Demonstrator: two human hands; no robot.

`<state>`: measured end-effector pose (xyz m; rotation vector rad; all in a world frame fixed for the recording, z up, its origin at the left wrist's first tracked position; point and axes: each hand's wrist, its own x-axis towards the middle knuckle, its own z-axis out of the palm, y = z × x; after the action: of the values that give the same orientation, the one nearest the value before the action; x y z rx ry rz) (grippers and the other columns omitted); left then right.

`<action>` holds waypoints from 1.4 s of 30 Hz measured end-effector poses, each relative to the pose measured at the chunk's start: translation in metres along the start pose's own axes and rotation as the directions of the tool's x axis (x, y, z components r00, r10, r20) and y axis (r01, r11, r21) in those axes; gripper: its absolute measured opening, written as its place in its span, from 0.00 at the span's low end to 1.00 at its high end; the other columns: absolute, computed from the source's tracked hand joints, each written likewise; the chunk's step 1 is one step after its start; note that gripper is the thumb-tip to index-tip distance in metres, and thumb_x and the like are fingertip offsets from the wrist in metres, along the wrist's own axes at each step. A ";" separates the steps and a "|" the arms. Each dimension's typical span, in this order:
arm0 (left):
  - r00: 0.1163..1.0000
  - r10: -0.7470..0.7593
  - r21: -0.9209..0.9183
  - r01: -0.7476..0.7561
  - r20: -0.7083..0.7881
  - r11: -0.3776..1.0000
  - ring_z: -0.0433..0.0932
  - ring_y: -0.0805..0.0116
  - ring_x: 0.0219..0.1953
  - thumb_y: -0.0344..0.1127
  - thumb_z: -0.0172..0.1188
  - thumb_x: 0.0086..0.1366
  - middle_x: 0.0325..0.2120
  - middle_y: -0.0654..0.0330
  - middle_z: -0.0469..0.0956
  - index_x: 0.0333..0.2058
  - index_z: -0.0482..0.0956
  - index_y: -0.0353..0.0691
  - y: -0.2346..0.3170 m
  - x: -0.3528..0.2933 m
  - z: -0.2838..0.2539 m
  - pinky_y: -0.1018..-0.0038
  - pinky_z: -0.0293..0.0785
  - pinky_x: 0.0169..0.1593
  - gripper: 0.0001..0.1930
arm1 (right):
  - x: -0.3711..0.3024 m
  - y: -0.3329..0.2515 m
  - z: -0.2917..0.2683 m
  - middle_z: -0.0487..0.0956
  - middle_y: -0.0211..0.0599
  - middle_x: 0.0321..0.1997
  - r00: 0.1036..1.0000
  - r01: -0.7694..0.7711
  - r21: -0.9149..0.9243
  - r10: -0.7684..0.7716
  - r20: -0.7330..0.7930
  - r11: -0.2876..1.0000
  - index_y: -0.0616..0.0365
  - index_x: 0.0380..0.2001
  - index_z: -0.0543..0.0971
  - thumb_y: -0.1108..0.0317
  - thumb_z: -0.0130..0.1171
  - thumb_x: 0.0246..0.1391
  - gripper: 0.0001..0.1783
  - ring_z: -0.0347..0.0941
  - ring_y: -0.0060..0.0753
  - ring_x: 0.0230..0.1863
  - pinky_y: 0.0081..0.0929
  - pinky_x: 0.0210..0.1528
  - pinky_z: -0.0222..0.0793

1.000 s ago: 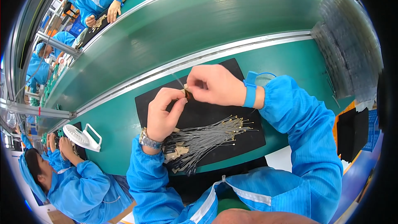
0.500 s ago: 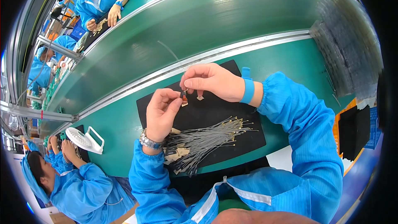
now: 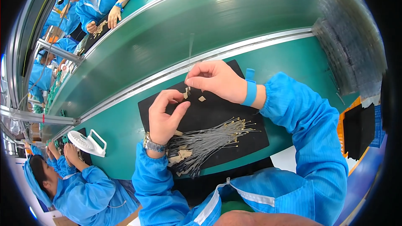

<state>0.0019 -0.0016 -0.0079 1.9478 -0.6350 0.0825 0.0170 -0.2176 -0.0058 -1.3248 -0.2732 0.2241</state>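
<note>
My left hand [image 3: 164, 115] is open over the left part of a black mat [image 3: 251, 140], thumb and forefinger apart with nothing visible between them. Just beyond it, my right hand [image 3: 215, 81] is pinched on a thin cable [image 3: 189, 91], whose end shows small and blurred below the fingertips. A faint pale streak above this hand looks like the cable's loose length. Small beige tabs [image 3: 202, 98] lie on the mat below the right hand. Nearer to me spreads a bundle of thin grey cables [image 3: 209, 138] with gold-coloured ends. Several beige pieces [image 3: 181, 155] lie at its left end.
A green conveyor belt [image 3: 251, 12] runs beyond the metal rail [image 3: 259, 45]. To the left stands a white fan-like device [image 3: 86, 142]. Stacked translucent trays [image 3: 349, 46] are at the right. Co-workers in blue sit at the left and far left.
My left thumb and forefinger have parted, and the small dark and reddish piece between them no longer shows. My right hand has lifted slightly away. The pale streak now stands upright.
</note>
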 end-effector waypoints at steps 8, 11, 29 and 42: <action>0.996 -0.083 0.009 0.083 0.025 0.997 0.78 0.70 0.32 0.25 0.66 0.56 0.31 0.60 0.80 0.33 0.78 0.33 0.006 -0.001 0.002 0.76 0.74 0.39 0.07 | 0.001 0.009 0.001 0.79 0.30 0.33 0.997 0.067 -0.135 -0.060 0.055 0.989 0.64 0.35 0.80 0.71 0.62 0.57 0.06 0.73 0.18 0.36 0.18 0.38 0.70; 0.994 -0.100 0.017 0.100 0.034 0.995 0.78 0.71 0.32 0.25 0.65 0.56 0.31 0.60 0.80 0.33 0.78 0.33 0.006 -0.001 0.001 0.77 0.74 0.39 0.06 | -0.001 0.005 0.003 0.79 0.30 0.33 0.996 0.077 -0.171 -0.070 0.047 0.982 0.64 0.34 0.80 0.71 0.63 0.56 0.06 0.73 0.18 0.34 0.18 0.37 0.71; 0.929 -0.367 -0.351 0.358 0.042 0.865 0.79 0.77 0.35 0.23 0.62 0.62 0.32 0.61 0.82 0.41 0.80 0.29 0.004 -0.002 0.007 0.80 0.76 0.41 0.09 | -0.002 0.010 0.004 0.79 0.31 0.29 0.991 0.118 -0.087 -0.111 0.078 0.989 0.63 0.35 0.81 0.69 0.64 0.54 0.09 0.73 0.18 0.30 0.21 0.33 0.71; 0.993 -0.096 0.152 0.107 -0.075 0.983 0.78 0.72 0.28 0.34 0.69 0.57 0.27 0.59 0.78 0.38 0.81 0.35 -0.003 0.005 -0.005 0.77 0.76 0.34 0.12 | 0.004 -0.001 -0.005 0.80 0.34 0.32 0.981 0.193 -0.343 -0.193 0.036 0.919 0.65 0.36 0.81 0.68 0.61 0.57 0.09 0.75 0.22 0.35 0.23 0.39 0.71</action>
<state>0.0083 0.0016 -0.0069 2.1157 -0.4962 0.1365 0.0220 -0.2209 -0.0056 -1.6332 -0.4584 0.0082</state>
